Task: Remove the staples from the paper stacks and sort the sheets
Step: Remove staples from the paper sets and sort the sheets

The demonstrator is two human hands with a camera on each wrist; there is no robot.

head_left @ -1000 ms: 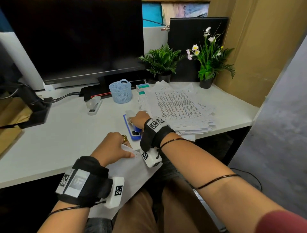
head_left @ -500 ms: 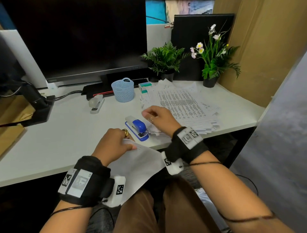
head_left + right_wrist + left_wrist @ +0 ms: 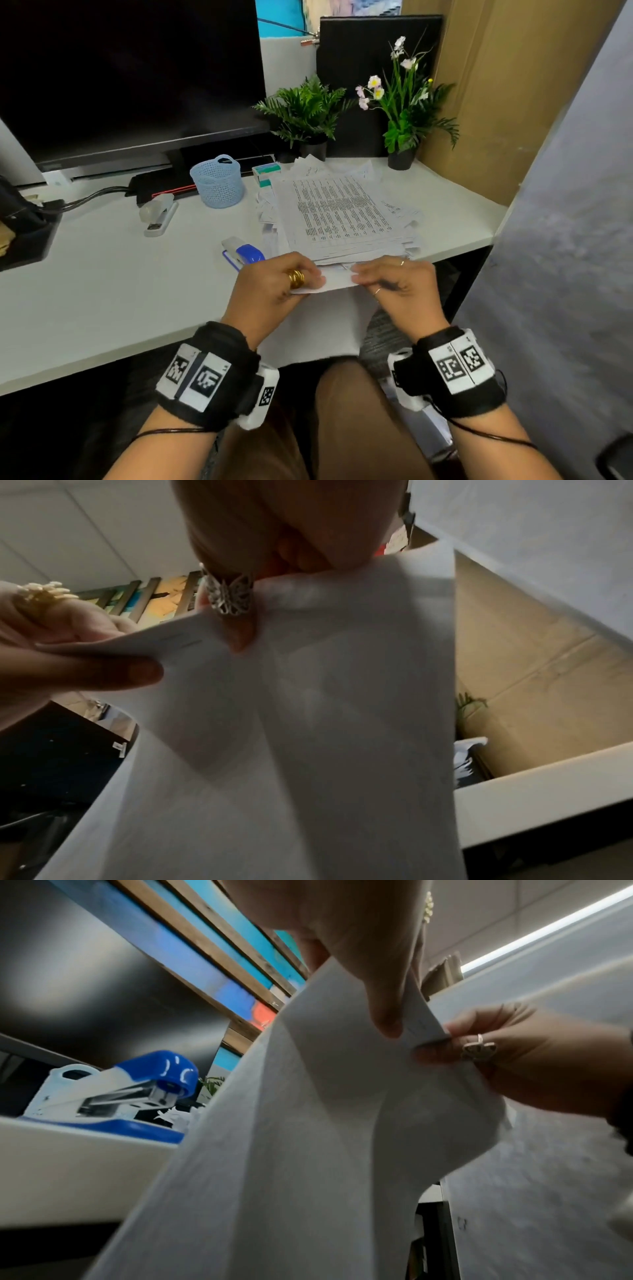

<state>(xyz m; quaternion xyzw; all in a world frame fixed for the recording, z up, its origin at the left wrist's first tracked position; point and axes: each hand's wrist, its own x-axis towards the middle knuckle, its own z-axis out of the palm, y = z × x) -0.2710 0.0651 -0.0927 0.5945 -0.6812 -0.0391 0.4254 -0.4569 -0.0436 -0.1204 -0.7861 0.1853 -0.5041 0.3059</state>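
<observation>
Head view: both hands meet at the centre of the frame, just over the near desk (image 3: 102,291) edge. Left hand (image 3: 274,287) and right hand (image 3: 394,284) each pinch the top edge of a stapled sheaf (image 3: 329,322), which hangs down toward the lap at lower centre. Left wrist view shows the left thumb pressed on the sheaf's upper corner, with the right hand's fingers (image 3: 441,1050) nipping that same corner from the right of the frame. Right wrist view shows the corner folded over between the two hands, with faint short marks on it that may be the staple; too blurred to be sure.

Above the hands in the head view, a loose pile of printed sheets (image 3: 335,212) spreads over the desk at centre right. A blue stapler (image 3: 243,253) sits just left of the pile, touching the top of the left hand in the picture. A grey stapler (image 3: 159,214) lies further left, and a pale blue basket (image 3: 217,181) stands behind it near the monitor (image 3: 130,75). Two potted plants (image 3: 305,113) stand at the upper right.
</observation>
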